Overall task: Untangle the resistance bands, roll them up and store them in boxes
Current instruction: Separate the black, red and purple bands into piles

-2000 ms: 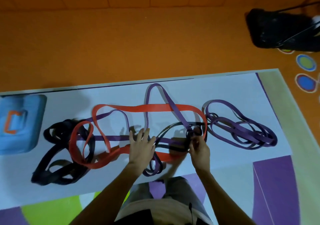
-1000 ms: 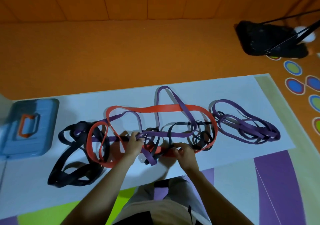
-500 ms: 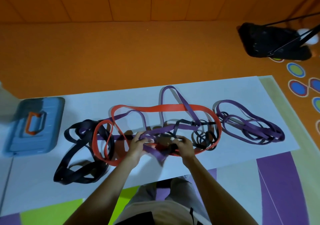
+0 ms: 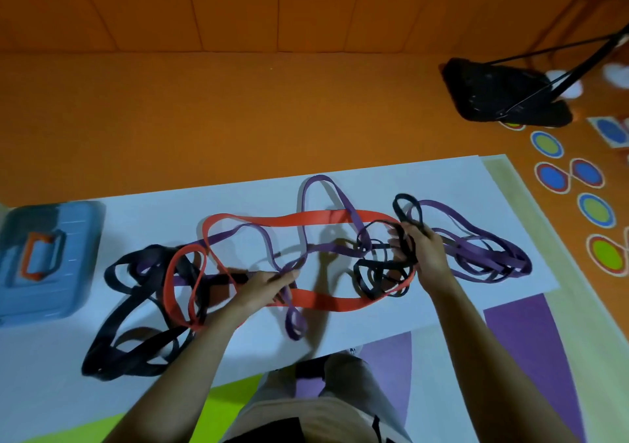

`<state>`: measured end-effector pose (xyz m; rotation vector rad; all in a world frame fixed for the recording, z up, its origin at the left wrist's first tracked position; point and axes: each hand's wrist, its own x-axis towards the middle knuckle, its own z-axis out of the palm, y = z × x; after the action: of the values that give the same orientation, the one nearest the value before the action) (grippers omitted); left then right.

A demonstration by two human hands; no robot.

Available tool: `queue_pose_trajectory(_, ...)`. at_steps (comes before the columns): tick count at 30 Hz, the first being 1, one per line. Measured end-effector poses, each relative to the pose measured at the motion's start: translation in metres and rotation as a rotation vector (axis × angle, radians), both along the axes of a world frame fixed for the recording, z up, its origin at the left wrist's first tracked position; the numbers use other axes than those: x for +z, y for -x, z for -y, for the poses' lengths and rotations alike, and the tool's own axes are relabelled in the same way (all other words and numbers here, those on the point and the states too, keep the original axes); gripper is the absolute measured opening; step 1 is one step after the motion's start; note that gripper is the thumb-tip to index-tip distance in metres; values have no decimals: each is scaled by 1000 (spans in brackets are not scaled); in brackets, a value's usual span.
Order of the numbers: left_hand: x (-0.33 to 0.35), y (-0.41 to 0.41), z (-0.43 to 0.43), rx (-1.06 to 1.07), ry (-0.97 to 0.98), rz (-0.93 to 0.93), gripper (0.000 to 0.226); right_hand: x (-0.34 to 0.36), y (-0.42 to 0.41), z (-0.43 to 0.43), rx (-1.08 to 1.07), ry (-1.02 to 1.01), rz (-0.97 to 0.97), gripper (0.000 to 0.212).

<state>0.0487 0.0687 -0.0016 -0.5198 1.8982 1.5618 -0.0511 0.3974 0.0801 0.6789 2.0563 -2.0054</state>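
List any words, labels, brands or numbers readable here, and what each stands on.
None can be read.
The blue box shows no legible label, the resistance bands no print.
The floor circles are plain colour.
A tiny dark mark on the white mat is too small to read.

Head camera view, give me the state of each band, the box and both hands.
red band, lying flat, tangled
purple band, woven through the red band
thin black band, partly lifted, tangled
wide black band, heaped, unrolled
blue box, lid closed
left hand, pinching purple band
right hand, gripping thin black band
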Motion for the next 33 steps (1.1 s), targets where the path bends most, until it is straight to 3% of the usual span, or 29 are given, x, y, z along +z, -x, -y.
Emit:
queue_pose_trajectory(4, 4, 9, -21, 54, 110, -57, 19, -2, 10, 6, -125, 32, -41, 30)
queue_pose_trajectory(8, 8, 21, -33, 371, -52, 29, 22, -22, -3, 4, -23, -175, -2, 50)
queue_pose_trajectory(10, 9, 26, -36, 367, 92, 29, 28, -34, -15, 5, 138, -220, 3, 59)
queue_pose_trajectory(12, 11, 28, -37, 221, 327, 46, 34, -46, -27, 7, 358, -227, 23, 71)
queue_pose_trajectory(14, 9, 29, -41, 133, 440, 89, 35, -55, -36, 8, 510, -210, 54, 80)
queue_pose_trajectory(16, 5, 30, -46, 75, 583, 71, 59, -61, -42, 6, 536, -206, 102, 89)
queue_pose_trajectory(18, 4, 35, -59, 67, 662, -64, 67, -62, -43, 1, 504, -137, 78, 82)
queue_pose_trajectory(20, 4, 43, -79, 48, 576, -173, 54, -62, -39, -7, 482, -49, 77, 70)
queue_pose_trajectory(22, 4, 52, -102, -51, 473, -180, 55, -61, -33, -18, 468, 31, 86, 51)
queue_pose_trajectory(25, 2, 63, -131, -183, 469, -126, 78, -63, -25, -37, 386, 83, 101, 35)
queue_pose_trajectory(29, -5, 78, -162, -95, 426, -41, 99, -68, -7, -63, 348, -12, 84, 30)
queue_pose_trajectory(33, -15, 87, -183, -47, 470, -20, 88, -77, 11, -78, 311, -216, -69, 11)
